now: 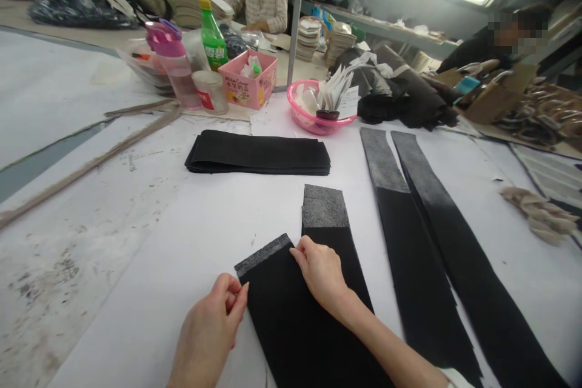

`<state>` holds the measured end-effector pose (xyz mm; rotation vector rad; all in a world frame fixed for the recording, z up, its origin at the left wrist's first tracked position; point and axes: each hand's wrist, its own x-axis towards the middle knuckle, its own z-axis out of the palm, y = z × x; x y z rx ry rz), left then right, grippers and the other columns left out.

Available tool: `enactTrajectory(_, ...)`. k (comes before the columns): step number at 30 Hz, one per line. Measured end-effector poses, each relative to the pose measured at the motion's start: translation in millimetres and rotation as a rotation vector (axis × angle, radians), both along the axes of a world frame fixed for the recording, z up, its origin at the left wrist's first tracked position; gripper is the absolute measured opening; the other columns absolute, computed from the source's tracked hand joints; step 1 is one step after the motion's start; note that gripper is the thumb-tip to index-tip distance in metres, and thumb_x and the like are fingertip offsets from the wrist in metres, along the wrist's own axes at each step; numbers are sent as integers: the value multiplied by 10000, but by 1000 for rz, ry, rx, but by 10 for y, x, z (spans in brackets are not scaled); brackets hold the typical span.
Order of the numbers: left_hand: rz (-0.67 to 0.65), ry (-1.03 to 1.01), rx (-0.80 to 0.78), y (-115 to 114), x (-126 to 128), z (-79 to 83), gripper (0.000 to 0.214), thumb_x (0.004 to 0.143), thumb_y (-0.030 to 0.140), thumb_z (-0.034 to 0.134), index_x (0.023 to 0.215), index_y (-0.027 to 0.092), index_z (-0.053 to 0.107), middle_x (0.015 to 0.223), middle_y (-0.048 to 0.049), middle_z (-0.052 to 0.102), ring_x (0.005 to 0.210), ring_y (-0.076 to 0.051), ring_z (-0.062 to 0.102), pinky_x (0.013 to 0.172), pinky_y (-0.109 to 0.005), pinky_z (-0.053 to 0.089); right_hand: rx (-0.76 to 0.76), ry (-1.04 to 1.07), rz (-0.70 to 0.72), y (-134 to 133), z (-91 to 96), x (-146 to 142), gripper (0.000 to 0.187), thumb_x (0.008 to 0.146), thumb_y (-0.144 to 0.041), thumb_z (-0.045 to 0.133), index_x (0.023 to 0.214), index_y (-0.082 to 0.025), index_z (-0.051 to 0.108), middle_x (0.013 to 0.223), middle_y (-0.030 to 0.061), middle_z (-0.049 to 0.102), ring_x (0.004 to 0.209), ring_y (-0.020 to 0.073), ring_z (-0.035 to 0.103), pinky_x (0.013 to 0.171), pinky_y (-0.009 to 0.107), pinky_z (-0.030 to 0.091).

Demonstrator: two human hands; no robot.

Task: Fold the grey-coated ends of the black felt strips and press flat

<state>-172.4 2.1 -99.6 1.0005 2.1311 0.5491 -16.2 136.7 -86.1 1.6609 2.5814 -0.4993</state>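
1. Left hand (209,321): we're seeing it pinching the left edge of a black strip (291,315), just below its narrow grey end band, thumb and fingertips together.
2. Right hand (325,270): we're seeing it pinching the same strip at its far right corner, fingers curled in.
3. Black strip: we're finding it at the near middle of the white table (150,291), far end slanting left, near end running out of view. We're not able to tell if the far end is touching the table.
4. Second strip (325,206): we're noting it lying partly under the held one, wide grey end showing.
5. Right side: we're logging two long strips (393,236) lying side by side, grey ends far.
6. Beyond the hands: we're seeing a folded black stack (259,154) lying crosswise.
7. Behind that: we're listing a pink basin (313,124) holding papers, a pink basket (243,86) and a green bottle (212,39).
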Motion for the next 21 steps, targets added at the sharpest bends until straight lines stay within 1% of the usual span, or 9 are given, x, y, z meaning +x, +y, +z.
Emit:
enactTrajectory(5, -13, 3, -24, 14, -6, 26, 307, 901, 519, 367, 774, 247, 433, 496, 93, 538, 345, -112, 495, 452, -233, 350, 6, 4, -3, -5, -10, -4, 226, 950, -378, 504, 789, -226, 555, 694, -13, 683, 636, 163, 644, 512, 254, 215)
enactTrajectory(11, -8, -11, -15, 9, -11, 2, 296, 894, 509, 379, 770, 247, 443, 481, 94, 537, 335, -113, 489, 454, -230, 347, -6, -4, -4, -12, 4, -14, 229, 949, -376, 503, 785, -224, 553, 688, -10, 677, 630, 156, 636, 512, 257, 200)
enactTrajectory(21, -47, 54, -45, 17, -9, -2, 255, 914, 476, 368, 803, 250, 412, 502, 101, 522, 352, -106, 495, 467, -229, 348, -7, 7, 1, 4, 11, -23, 216, 949, -371, 503, 790, -233, 550, 719, -23, 690, 651, 161, 646, 520, 264, 211)
